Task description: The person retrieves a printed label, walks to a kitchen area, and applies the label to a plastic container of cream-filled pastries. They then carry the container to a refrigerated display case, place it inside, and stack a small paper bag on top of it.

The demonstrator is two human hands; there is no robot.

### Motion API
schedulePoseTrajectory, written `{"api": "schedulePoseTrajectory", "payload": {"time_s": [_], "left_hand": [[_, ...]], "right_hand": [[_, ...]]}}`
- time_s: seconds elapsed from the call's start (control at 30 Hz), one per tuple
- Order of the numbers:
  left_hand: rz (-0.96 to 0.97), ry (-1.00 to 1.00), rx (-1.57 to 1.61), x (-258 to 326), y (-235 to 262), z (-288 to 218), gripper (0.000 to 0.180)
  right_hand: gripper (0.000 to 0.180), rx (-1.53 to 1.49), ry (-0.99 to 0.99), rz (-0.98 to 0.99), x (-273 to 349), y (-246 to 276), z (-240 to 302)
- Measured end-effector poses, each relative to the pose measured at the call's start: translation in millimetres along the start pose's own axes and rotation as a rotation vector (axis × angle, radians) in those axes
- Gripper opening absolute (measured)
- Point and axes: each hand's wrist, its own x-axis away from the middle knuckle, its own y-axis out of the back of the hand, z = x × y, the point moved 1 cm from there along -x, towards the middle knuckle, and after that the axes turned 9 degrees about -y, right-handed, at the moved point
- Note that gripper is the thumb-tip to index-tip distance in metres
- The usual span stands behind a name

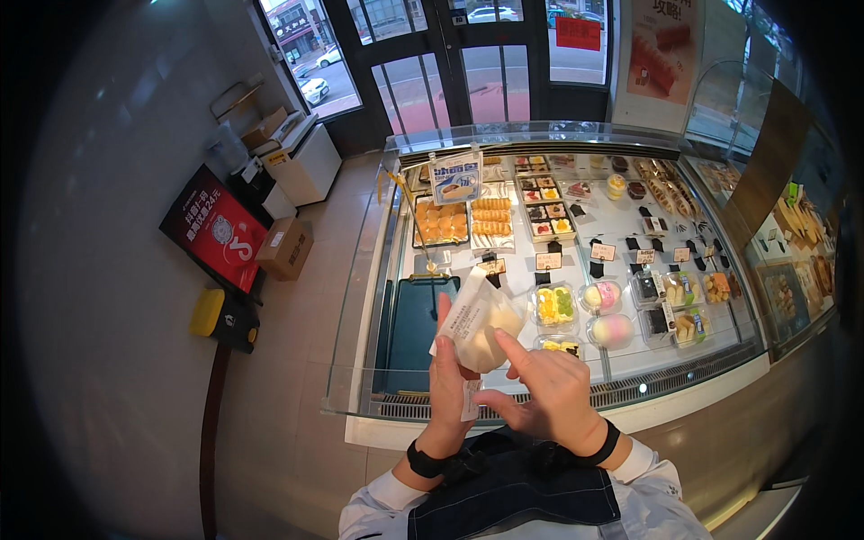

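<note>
My left hand [446,382] is closed round a translucent white bag [481,319] with a pale, round item inside, perhaps a bun. Print covers one face of the bag. Below it, a small white printed slip [471,400] shows beside my left palm; I cannot tell whether it is attached. My right hand [553,391] is at the bag's right side, thumb and index finger apart, the index tip at the bag's lower right edge. Its other fingers curl and nothing shows in them. Both hands are above the near edge of a glass display case [396,407].
Inside the case are a dark green tray [416,337], a tray of buns [441,219], rolls [492,216], boxed fruit desserts [555,304] and price cards [548,261]. Left on the floor stand a red sign [216,229], a cardboard box [285,249] and a yellow-lidded bin [223,321].
</note>
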Motion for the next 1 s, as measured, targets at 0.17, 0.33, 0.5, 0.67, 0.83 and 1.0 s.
{"api": "schedulePoseTrajectory", "payload": {"time_s": [0.17, 0.33, 0.5, 0.67, 0.83, 1.0], "left_hand": [[0.042, 0.065, 0.007, 5, 6, 7, 0.057], [-0.054, 0.003, -0.205, 12, 17, 25, 0.034], [-0.048, -0.040, -0.228, 17, 27, 28, 0.016], [0.018, -0.091, -0.188, 16, 21, 24, 0.010], [0.048, -0.077, -0.306, 18, 18, 15, 0.012], [0.000, -0.136, -0.358, 25, 11, 12, 0.014]], "right_hand": [[0.036, -0.085, 0.082, -0.043, -15, 3, -8], [0.031, -0.099, -0.049, 0.021, -15, -7, -5], [0.029, -0.142, -0.083, 0.025, -10, -8, -9], [0.028, -0.215, -0.096, 0.004, -5, -10, -14], [0.026, -0.282, -0.026, -0.024, -6, -7, -20], [0.027, -0.205, -0.002, 0.015, 0, -2, -19]]}}
